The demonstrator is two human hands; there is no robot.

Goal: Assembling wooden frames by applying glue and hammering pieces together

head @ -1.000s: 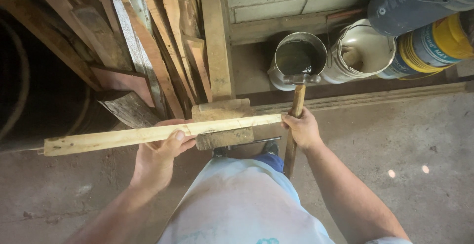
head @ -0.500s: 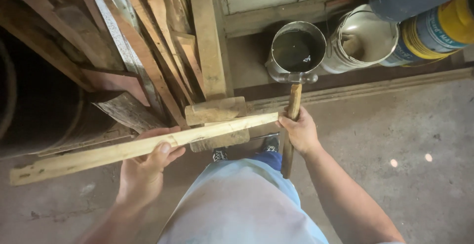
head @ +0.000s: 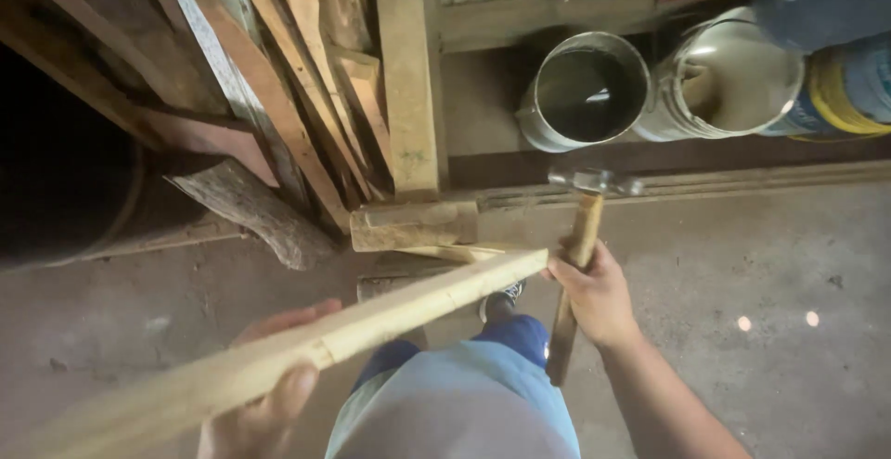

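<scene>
While a long pale wooden strip is held slanting from the lower left up towards the centre, a hammer is gripped upright beside its far end. The strip is clasped from beneath by the left hand, whose fingers are curled around the wood near its lower part. The right hand is closed around the hammer's wooden handle, about halfway along, with the metal head pointing up and away. The upper tip of the strip is seen just beside, perhaps touching, the right hand's fingers. Below both hands, a pale blue garment and dark trousers are visible, with a shoe on the grey concrete floor. Just beyond the strip, a short wooden block is laid on the ground. Behind it, many rough planks are leaned together against a wall. To the right, two open metal cans are stood side by side, next to a blue and yellow container.
</scene>
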